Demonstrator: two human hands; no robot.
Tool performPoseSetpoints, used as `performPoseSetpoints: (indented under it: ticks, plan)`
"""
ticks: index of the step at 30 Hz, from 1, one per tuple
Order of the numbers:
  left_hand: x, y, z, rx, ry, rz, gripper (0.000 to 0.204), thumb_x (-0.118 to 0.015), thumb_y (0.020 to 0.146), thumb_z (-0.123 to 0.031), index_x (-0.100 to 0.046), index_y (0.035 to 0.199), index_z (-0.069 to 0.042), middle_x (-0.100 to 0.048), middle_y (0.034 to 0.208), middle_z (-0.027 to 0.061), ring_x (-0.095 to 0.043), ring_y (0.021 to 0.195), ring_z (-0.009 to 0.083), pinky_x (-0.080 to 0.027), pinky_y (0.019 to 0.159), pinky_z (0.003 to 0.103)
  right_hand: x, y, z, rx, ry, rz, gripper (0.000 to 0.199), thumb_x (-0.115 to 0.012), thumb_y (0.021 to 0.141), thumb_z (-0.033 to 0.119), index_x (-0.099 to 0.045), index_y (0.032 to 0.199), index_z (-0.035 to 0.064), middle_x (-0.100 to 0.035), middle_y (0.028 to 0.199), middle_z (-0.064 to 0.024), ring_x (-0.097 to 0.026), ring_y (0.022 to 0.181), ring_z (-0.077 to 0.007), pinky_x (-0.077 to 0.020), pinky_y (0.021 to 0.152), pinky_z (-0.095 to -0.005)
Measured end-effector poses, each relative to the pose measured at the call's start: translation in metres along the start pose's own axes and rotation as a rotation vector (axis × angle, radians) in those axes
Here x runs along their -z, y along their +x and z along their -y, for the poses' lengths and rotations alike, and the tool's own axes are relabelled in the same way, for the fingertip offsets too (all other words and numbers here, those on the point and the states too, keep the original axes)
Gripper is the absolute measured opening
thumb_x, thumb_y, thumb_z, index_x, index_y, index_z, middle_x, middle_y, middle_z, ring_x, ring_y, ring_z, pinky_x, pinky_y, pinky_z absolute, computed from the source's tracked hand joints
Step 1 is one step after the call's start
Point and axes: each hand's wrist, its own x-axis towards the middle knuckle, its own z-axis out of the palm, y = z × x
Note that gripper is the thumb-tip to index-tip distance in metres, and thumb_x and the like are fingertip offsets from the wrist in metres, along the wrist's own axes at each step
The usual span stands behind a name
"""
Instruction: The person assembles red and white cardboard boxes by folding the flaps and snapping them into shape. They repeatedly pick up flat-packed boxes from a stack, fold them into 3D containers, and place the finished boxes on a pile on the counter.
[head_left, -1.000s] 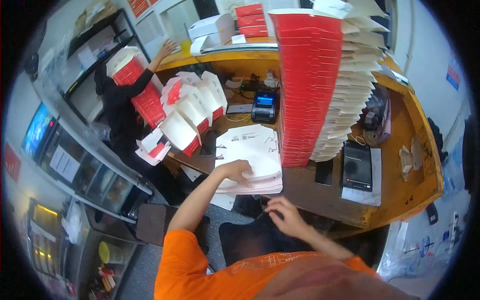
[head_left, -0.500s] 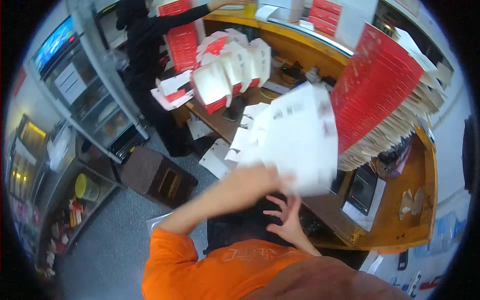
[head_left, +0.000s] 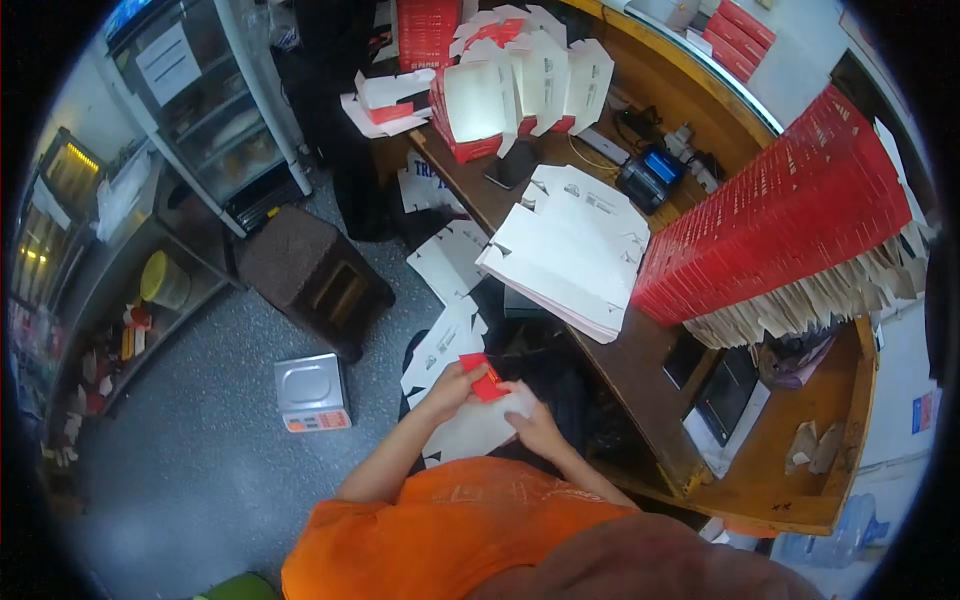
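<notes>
A flat cardboard box blank [head_left: 465, 432], white with a red flap, lies across my lap. My left hand [head_left: 452, 390] is closed on it beside the red flap. My right hand [head_left: 535, 428] pinches the blank's right side. Past my hands, a pile of flat white box blanks [head_left: 572, 250] rests on the brown desk [head_left: 640, 415]. More white blanks [head_left: 452, 262] lie left of the desk edge, some reaching my lap. To the right leans a tall stack of red box blanks [head_left: 770, 205], their pale edges fanned out below.
Folded white-and-red boxes [head_left: 475, 105] stand at the desk's far end, near a phone [head_left: 511, 164] and a dark card terminal [head_left: 650, 178]. On the floor to my left are a brown stool [head_left: 310, 265] and a scale [head_left: 312, 392]. A person in dark clothes [head_left: 335, 110] stands beyond.
My left hand has come down from over the desk to my lap. Both hands now hold a blank with a red flap. The raised white blanks now lie flat on the desk.
</notes>
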Motion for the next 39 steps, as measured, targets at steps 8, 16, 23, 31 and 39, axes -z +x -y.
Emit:
performPoseSetpoints:
  ticks: [8,16,23,31,39]
  plan:
    - [-0.003,0.019,0.056,0.018,-0.270,0.093,0.021,-0.054,0.106,-0.011,-0.062,0.121,0.001,-0.068,0.121,0.0161,-0.069,0.111,0.0272,-0.057,0.100,0.044,0.020,-0.004,-0.046,-0.008,0.156,-0.596,0.038,-0.072,0.097,0.014,-0.057,0.128,0.0005,-0.067,0.108,-0.0082,-0.070,0.083,-0.0181,-0.0605,0.063,-0.0315]
    - [-0.018,0.035,0.059,0.078,0.058,0.010,0.015,-0.052,0.102,-0.004,-0.065,0.105,0.005,-0.070,0.100,0.0162,-0.073,0.091,0.0286,-0.064,0.087,0.042,0.023,0.000,-0.019,0.141,-0.729,-0.288,0.024,-0.079,0.088,0.022,-0.075,0.075,0.0024,-0.063,0.072,-0.0101,-0.064,0.062,-0.0284,-0.0506,0.058,-0.0385]
    - [-0.029,0.019,0.054,-0.039,0.123,-0.038,0.017,-0.050,0.102,-0.001,-0.062,0.109,0.009,-0.068,0.104,0.0218,-0.074,0.095,0.0342,-0.066,0.083,0.044,-0.008,0.024,-0.019,0.071,-0.952,-0.498,0.034,-0.072,0.092,0.031,-0.075,0.069,0.0055,-0.064,0.073,-0.0112,-0.066,0.068,-0.0368,-0.0526,0.060,-0.0482]
    - [0.005,-0.048,-0.049,-0.200,0.638,0.643,0.044,-0.066,0.100,-0.017,-0.056,0.140,0.000,-0.068,0.129,0.0111,-0.064,0.119,0.0214,-0.048,0.107,0.034,0.038,0.050,-0.095,-0.300,0.265,-0.308,0.047,-0.051,0.106,0.043,-0.060,0.129,0.0025,-0.069,0.114,-0.0160,-0.072,0.095,-0.0305,-0.0622,0.073,-0.0436]
    - [0.055,-0.027,-0.047,0.092,0.897,0.599,0.035,-0.073,0.096,-0.020,-0.068,0.128,-0.008,-0.074,0.107,0.0056,-0.068,0.097,0.0175,-0.055,0.085,0.033,0.038,0.048,-0.071,-0.169,-0.049,-0.205,0.037,-0.052,0.107,0.032,-0.070,0.116,0.0014,-0.072,0.120,-0.0103,-0.069,0.108,-0.0232,-0.0518,0.095,-0.0328]
